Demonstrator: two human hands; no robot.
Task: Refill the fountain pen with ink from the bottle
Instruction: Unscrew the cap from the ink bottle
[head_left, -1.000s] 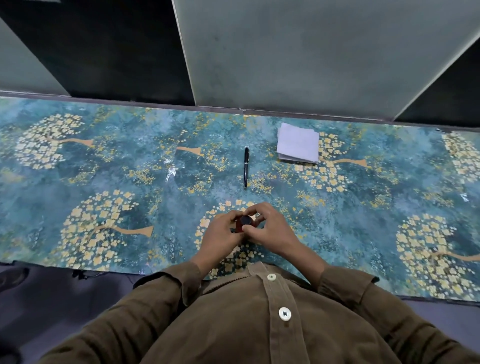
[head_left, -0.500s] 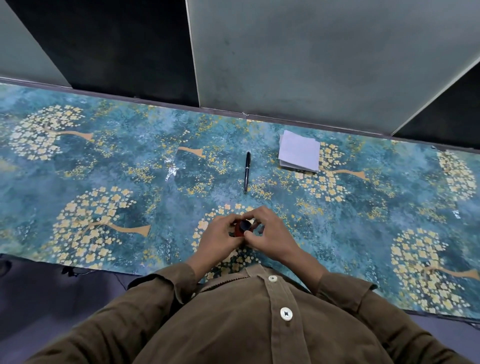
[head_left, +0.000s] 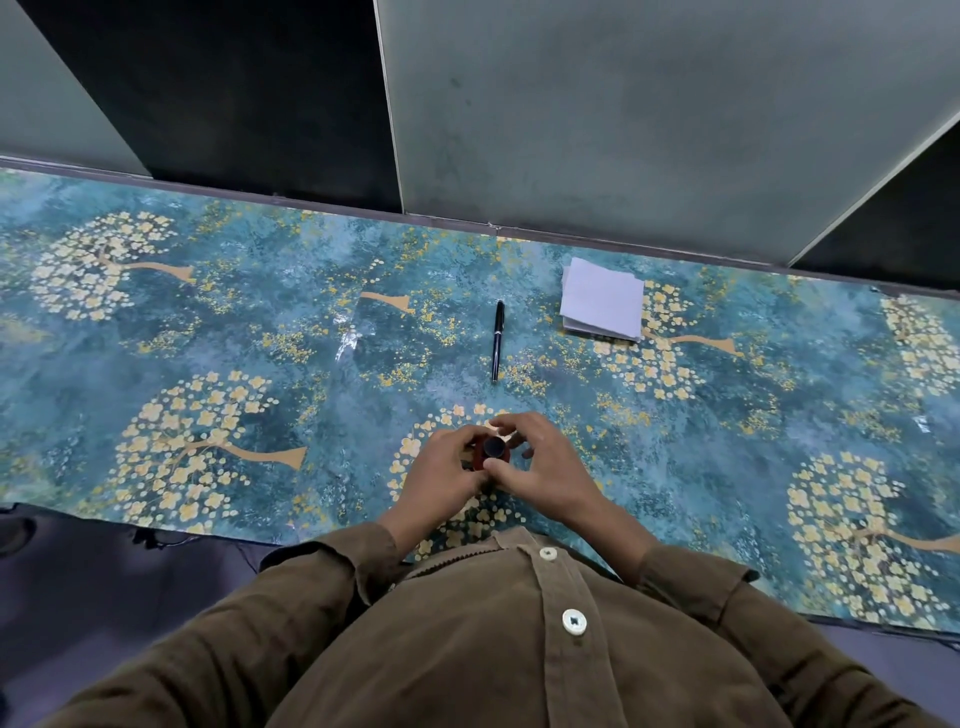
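Observation:
A small ink bottle (head_left: 479, 457) with a red body and a dark round cap (head_left: 494, 447) stands near the table's front edge. My left hand (head_left: 441, 467) grips the bottle's body from the left. From the right, my right hand (head_left: 540, 467) has thumb and fingers curled round the cap. Most of the bottle is hidden by both hands. A black fountain pen (head_left: 497, 340), capped, lies lengthwise on the table beyond the hands, untouched.
A stack of white folded paper (head_left: 602, 305) lies at the back right of the pen. The table (head_left: 260, 322) wears a blue-green cloth with yellow tree prints. Grey and dark wall panels (head_left: 623, 114) rise behind the far edge.
Both hands stay on the bottle. The right hand's fingers have shifted round the cap, showing more of its top. The camera view has tilted slightly.

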